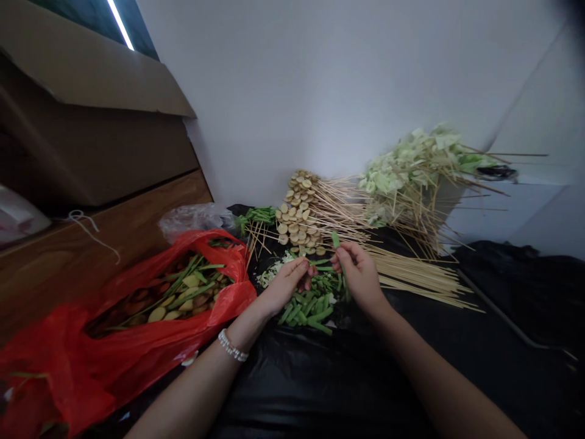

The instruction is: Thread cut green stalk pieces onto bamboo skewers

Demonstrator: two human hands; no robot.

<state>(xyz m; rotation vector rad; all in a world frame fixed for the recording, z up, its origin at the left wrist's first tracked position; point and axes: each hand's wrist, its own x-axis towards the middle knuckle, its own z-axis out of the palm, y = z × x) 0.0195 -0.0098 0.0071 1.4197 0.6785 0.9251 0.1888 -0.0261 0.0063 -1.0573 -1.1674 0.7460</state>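
Note:
My right hand pinches a cut green bean piece between thumb and fingers, its end pointing up. Beside it on the left, my left hand has thumb and fingertips pressed together; what they hold, if anything, is too small to make out. Both hands hover over a pile of cut green bean pieces on black plastic. Small pale scraps lie just behind my left hand. Past the hands are potato slices threaded in rows on wooden skewers.
Loose bamboo skewers lie to the right. Skewered cabbage leaves stand heaped at the back right, against the wall. An open red plastic bag of vegetables is at left. Skewered green beans lie behind it, near a cardboard box.

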